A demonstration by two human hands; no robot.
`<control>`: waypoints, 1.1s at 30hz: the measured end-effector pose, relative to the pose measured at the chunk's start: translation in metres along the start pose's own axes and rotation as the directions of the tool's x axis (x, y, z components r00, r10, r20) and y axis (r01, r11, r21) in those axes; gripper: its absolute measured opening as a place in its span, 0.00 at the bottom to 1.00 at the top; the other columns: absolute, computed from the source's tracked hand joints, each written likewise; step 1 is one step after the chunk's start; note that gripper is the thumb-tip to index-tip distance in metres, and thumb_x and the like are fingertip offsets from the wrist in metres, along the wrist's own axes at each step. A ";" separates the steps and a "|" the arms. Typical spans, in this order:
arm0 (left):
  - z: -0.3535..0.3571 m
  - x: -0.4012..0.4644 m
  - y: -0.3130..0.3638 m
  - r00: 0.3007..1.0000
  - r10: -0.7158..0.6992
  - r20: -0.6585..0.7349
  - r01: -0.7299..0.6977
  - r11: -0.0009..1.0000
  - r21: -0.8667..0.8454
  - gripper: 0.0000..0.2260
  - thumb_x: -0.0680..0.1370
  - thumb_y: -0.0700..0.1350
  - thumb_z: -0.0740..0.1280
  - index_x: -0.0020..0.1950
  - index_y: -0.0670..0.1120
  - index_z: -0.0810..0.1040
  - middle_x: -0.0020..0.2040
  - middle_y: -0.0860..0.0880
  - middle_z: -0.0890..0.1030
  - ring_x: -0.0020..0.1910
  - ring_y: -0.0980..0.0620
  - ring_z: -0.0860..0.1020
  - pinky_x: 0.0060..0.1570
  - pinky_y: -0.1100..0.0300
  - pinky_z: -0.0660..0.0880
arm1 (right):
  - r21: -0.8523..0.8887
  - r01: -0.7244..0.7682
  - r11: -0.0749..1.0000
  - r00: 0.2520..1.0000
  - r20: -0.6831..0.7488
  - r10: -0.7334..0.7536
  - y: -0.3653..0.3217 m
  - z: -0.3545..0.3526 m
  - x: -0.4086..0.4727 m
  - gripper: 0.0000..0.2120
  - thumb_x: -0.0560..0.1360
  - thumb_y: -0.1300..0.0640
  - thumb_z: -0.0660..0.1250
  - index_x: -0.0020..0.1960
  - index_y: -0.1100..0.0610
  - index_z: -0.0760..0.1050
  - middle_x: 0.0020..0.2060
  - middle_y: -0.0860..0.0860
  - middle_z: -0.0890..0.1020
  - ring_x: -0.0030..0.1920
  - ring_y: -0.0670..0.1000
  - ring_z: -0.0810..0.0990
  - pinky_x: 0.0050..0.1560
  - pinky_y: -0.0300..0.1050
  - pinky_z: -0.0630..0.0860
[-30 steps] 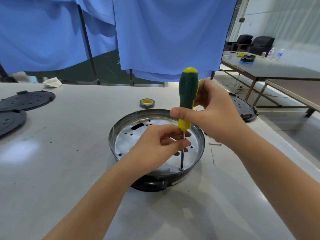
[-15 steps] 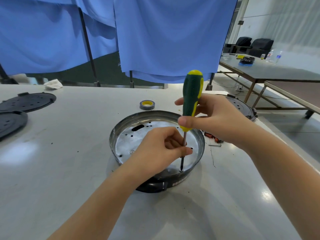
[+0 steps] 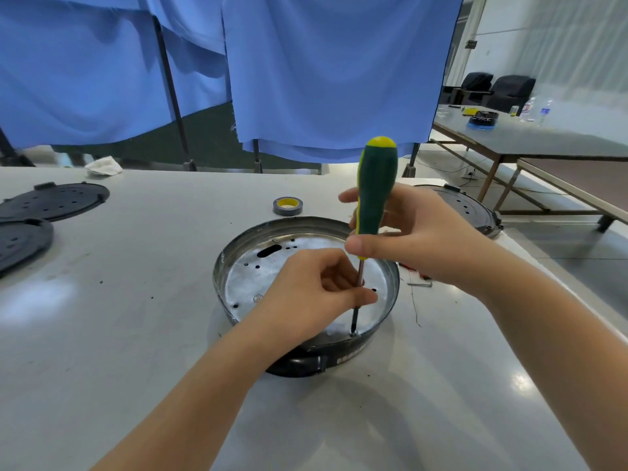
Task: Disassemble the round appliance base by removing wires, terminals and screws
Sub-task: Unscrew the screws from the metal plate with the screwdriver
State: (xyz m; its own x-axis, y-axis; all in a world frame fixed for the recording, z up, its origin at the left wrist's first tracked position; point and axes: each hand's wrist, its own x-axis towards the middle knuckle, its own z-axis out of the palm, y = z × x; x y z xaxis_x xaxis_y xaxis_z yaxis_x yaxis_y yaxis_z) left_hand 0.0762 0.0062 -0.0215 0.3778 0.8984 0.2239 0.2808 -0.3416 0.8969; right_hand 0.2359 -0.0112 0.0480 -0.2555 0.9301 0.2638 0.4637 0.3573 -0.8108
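The round appliance base [image 3: 306,294] sits on the white table [image 3: 136,334], open side up, its metal plate dotted with holes. The right hand [image 3: 418,239] wraps its fingers [image 3: 355,246] around the green and yellow handle of a screwdriver [image 3: 375,198], held upright. The left hand [image 3: 306,300] pinches the shaft low down, the tip resting at a screw [image 3: 353,333] near the base's front rim. A roll of tape [image 3: 287,206] lies just behind the base, black round covers [image 3: 54,201] far left. Blue cloth [image 3: 323,69] hangs behind the table; another table [image 3: 543,141] and dark chairs [image 3: 503,93] stand at the right.
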 end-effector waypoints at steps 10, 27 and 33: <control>-0.003 -0.002 0.000 0.980 -0.034 0.195 0.075 0.976 -0.204 0.06 0.77 0.35 0.68 0.49 0.45 0.81 0.42 0.51 0.86 0.43 0.54 0.85 0.45 0.65 0.79 | 0.177 -0.017 0.984 0.993 0.116 -0.004 -0.001 -0.007 -0.001 0.21 0.74 0.71 0.66 0.61 0.52 0.73 0.50 0.50 0.85 0.52 0.48 0.83 0.49 0.37 0.78; -0.004 -0.001 0.003 0.994 -0.026 0.110 0.039 0.993 -0.115 0.05 0.72 0.38 0.74 0.44 0.46 0.83 0.37 0.53 0.86 0.38 0.56 0.84 0.42 0.67 0.78 | 0.271 -0.067 0.960 0.976 0.216 0.007 -0.001 -0.005 -0.001 0.25 0.73 0.71 0.67 0.62 0.47 0.69 0.56 0.49 0.83 0.57 0.47 0.81 0.53 0.40 0.78; 0.000 0.003 0.003 0.999 0.039 -0.021 -0.038 0.998 0.050 0.11 0.65 0.47 0.79 0.44 0.47 0.82 0.34 0.51 0.81 0.34 0.53 0.80 0.42 0.56 0.80 | -0.021 0.015 1.000 1.000 -0.002 -0.015 -0.003 0.004 0.001 0.19 0.67 0.53 0.76 0.55 0.45 0.76 0.42 0.50 0.83 0.46 0.50 0.82 0.51 0.41 0.80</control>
State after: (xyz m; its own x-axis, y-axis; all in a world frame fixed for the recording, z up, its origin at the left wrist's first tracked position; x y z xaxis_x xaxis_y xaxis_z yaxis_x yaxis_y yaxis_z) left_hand 0.0780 0.0075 -0.0183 0.3697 0.8901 0.2666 0.3097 -0.3886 0.8678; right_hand 0.2308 -0.0119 0.0479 -0.2607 0.9250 0.2765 0.4780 0.3725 -0.7955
